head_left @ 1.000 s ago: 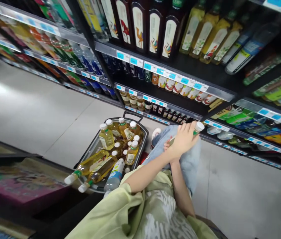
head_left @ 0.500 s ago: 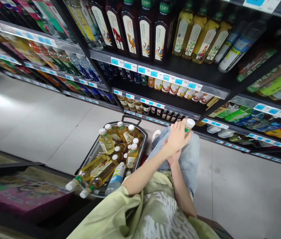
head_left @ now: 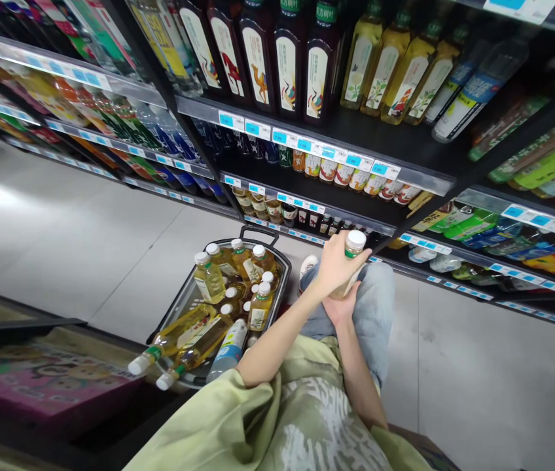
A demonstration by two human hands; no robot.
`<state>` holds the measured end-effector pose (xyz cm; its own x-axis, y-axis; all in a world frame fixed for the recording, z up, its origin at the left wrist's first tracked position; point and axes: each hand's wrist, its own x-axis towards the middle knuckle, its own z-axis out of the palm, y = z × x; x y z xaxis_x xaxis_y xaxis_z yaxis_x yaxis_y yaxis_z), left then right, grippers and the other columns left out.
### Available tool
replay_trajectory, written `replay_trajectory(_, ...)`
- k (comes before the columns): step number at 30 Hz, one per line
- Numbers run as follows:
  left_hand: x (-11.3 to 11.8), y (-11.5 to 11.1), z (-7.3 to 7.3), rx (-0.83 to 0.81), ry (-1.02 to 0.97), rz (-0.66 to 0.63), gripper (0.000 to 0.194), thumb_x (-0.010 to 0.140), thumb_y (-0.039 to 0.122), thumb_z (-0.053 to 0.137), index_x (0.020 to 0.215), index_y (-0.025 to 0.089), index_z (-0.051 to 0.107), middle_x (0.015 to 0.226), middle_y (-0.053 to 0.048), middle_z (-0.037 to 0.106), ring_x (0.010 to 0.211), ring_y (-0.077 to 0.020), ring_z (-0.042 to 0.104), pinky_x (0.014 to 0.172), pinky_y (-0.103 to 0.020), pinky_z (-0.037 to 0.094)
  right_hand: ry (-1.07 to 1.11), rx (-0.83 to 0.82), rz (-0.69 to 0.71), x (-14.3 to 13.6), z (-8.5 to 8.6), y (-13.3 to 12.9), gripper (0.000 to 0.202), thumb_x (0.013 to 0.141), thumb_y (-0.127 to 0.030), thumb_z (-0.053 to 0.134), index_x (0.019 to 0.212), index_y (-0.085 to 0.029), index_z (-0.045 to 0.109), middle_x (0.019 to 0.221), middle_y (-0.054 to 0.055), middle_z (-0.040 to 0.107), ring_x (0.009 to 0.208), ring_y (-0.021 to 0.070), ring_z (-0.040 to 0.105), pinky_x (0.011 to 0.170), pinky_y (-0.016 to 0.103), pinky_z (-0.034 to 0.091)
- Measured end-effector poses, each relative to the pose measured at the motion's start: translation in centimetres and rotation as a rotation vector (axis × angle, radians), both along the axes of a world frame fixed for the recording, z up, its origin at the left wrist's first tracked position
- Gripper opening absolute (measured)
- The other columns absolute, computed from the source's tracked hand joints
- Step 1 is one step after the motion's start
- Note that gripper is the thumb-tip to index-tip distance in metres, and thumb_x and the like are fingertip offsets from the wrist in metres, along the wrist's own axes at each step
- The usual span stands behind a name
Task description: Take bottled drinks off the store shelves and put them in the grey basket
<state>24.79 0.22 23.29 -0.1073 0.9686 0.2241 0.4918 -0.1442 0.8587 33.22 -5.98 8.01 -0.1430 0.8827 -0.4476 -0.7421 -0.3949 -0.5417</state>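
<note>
A drink bottle [head_left: 353, 280] with a white cap and a green neck band stands almost upright in front of my bent knee. My left hand [head_left: 334, 263] wraps round its upper part, just under the cap. Cupped at the bottle's base is my right hand [head_left: 341, 307], the palm beneath and the thumb up its side. The left hand hides much of the bottle. To the left, a dark shopping basket [head_left: 285, 275] on the floor holds several bottles of yellow tea [head_left: 210, 281], some upright and some lying across the rim, and a bottle with a blue-white label [head_left: 231, 353].
Shelving ahead carries large dark tea bottles [head_left: 285, 65], yellow tea bottles [head_left: 389, 78] and smaller drinks on lower levels. Price tags line the shelf edge [head_left: 307, 147]. Pale tiled floor [head_left: 125, 242] runs between the shelves, and a pink box [head_left: 46, 386] sits at lower left.
The bottle has moved left and turned in my hands, showing more of its side. My left hand has shifted left with it; my right hand has opened out at its base.
</note>
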Motion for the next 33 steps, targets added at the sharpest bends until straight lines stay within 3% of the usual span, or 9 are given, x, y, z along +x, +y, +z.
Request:
replay_trajectory(3, -2.2, -0.3, 0.6, -0.054, -0.152, 0.011, 0.035, 0.079, 0.045, 0.086, 0.094, 0.019, 0.067, 0.089, -0.003, 0.073, 0.085, -0.0214, 0.067, 0.078, -0.031, 0.05, 0.01, -0.002, 0.049, 0.1, -1.0, 0.2, 0.064, 0.093, -0.082, 0.042, 0.118, -0.029, 0.068, 0.103, 0.004, 0.079, 0.095, 0.0255, 0.07, 0.076, 0.041, 0.059)
replay_trajectory(7, -5.5, -1.0, 0.6, -0.077, -0.32, -0.054, 0.039, 0.066, 0.04, 0.095, 0.087, 0.017, 0.072, 0.088, -0.003, 0.077, 0.083, -0.021, 0.07, 0.077, -0.03, 0.053, -0.008, 0.011, 0.214, 0.8, -1.5, 0.4, 0.059, 0.088, -0.078, 0.051, 0.12, -0.032, 0.069, 0.113, 0.006, 0.079, 0.101, 0.0307, 0.073, 0.074, 0.044, 0.059)
replay_trajectory(12, -9.3, -1.4, 1.0, -0.109, -0.491, -0.278, 0.039, 0.059, 0.031, 0.097, 0.089, 0.014, 0.077, 0.094, -0.009, 0.081, 0.091, -0.0262, 0.076, 0.084, -0.034, 0.06, -0.002, 0.075, 0.386, 1.5, -1.2, 0.0, 0.066, 0.082, -0.075, 0.065, 0.131, -0.031, 0.063, 0.136, 0.01, 0.073, 0.115, 0.0358, 0.071, 0.071, 0.046, 0.062)
replay_trajectory(15, -10.5, -1.6, 1.2, -0.155, -0.633, -0.325, 0.042, 0.062, 0.03, 0.093, 0.098, 0.014, 0.078, 0.097, -0.012, 0.082, 0.093, -0.0282, 0.078, 0.085, -0.037, 0.063, -0.069, 0.116, 0.382, 1.4, -0.8, -0.6, 0.082, 0.065, -0.066, 0.085, 0.136, -0.035, 0.06, 0.148, 0.008, 0.065, 0.118, 0.0374, 0.069, 0.075, 0.052, 0.065)
replay_trajectory(19, -10.0, -1.4, 0.7, -0.182, -0.742, -0.131, 0.039, 0.067, 0.025, 0.083, 0.103, 0.016, 0.073, 0.093, -0.01, 0.082, 0.088, -0.0244, 0.077, 0.08, -0.034, 0.061, -0.116, 0.187, 0.413, 0.8, 0.1, -1.0, 0.103, 0.051, -0.051, 0.096, 0.144, -0.04, 0.053, 0.158, 0.005, 0.056, 0.129, 0.0388, 0.063, 0.095, 0.055, 0.06)
replay_trajectory(23, -9.2, -1.1, -0.2, -0.087, -0.699, 0.295, 0.03, 0.068, 0.026, 0.082, 0.09, 0.019, 0.062, 0.081, -0.002, 0.076, 0.075, -0.0159, 0.07, 0.073, -0.027, 0.055, -0.154, 0.185, 0.408, 0.3, 0.8, -1.0, 0.092, 0.057, -0.044, 0.096, 0.137, -0.041, 0.053, 0.151, 0.001, 0.061, 0.133, 0.0348, 0.06, 0.104, 0.055, 0.055)
replay_trajectory(25, -9.1, -1.1, -0.5, -0.057, -0.684, 0.387, 0.031, 0.069, 0.028, 0.083, 0.086, 0.019, 0.059, 0.076, 0.002, 0.071, 0.069, -0.0126, 0.065, 0.069, -0.025, 0.051, -0.169, 0.18, 0.425, 0.1, 0.8, -1.0, 0.088, 0.058, -0.041, 0.095, 0.136, -0.041, 0.053, 0.147, 0.001, 0.064, 0.133, 0.0349, 0.06, 0.106, 0.057, 0.054)
replay_trajectory(29, -9.6, -1.7, -0.5, -0.056, -0.703, 0.368, 0.034, 0.069, 0.034, 0.087, 0.081, 0.019, 0.058, 0.075, 0.003, 0.066, 0.069, -0.0119, 0.063, 0.068, -0.024, 0.049, -0.152, 0.196, 0.439, 0.2, 0.5, -1.1, 0.086, 0.062, -0.037, 0.092, 0.139, -0.039, 0.052, 0.148, 0.005, 0.063, 0.134, 0.0366, 0.062, 0.108, 0.061, 0.051)
replay_trajectory(33, -11.0, -2.9, -0.4, -0.145, -0.832, 0.175, 0.041, 0.068, 0.043, 0.09, 0.08, 0.02, 0.058, 0.075, 0.002, 0.067, 0.071, -0.015, 0.066, 0.068, -0.026, 0.052, -0.151, 0.207, 0.42, 0.3, 0.2, -1.3, 0.083, 0.062, -0.032, 0.09, 0.137, -0.039, 0.054, 0.15, 0.006, 0.06, 0.132, 0.0359, 0.062, 0.108, 0.063, 0.05)
